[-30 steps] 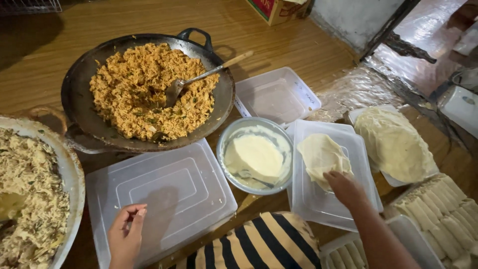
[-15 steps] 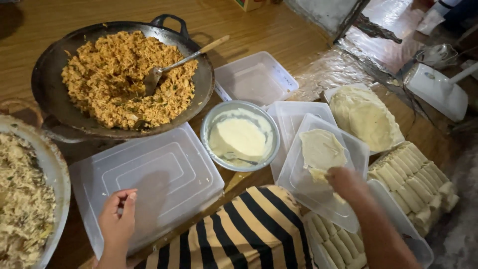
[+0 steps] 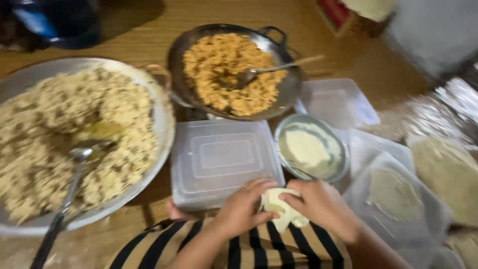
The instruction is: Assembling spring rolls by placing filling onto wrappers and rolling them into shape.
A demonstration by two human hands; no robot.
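Two hands, the left hand [image 3: 242, 209] and the right hand [image 3: 321, 205], pinch a pale folded wrapper [image 3: 280, 209] together at the near edge of the clear lid [image 3: 221, 162], beside the paste bowl [image 3: 311, 148].

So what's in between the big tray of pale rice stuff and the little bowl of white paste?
In the head view, an upturned clear plastic lid lies between the big tray and the small bowl.

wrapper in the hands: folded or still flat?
Folded. The pale wrapper is bunched into a small cone-like pocket between the left hand and right hand, not spread like the flat wrapper on the lid.
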